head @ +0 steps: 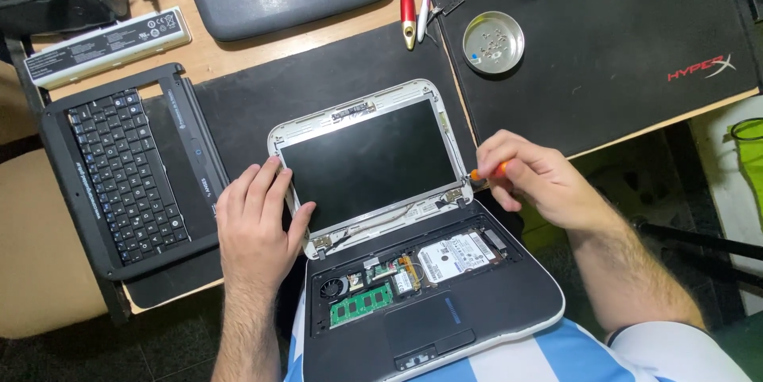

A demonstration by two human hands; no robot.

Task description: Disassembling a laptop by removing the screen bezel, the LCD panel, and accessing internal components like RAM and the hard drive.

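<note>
Here, at far left, the detached keyboard bezel (127, 167) lies matte and black on the desk mat (334, 72). Our left hand (256, 219) rests fingers spread on the screen's left edge, gripping nothing. The small laptop (397, 239) sits between our hands, half on our lap, its glossy panel (369, 161) bare and probably fragile; we judge the plastic edges the safest hold. Our right hand (534, 175) pinches an orange-handled screwdriver (486, 172) near the right hinge.
</note>
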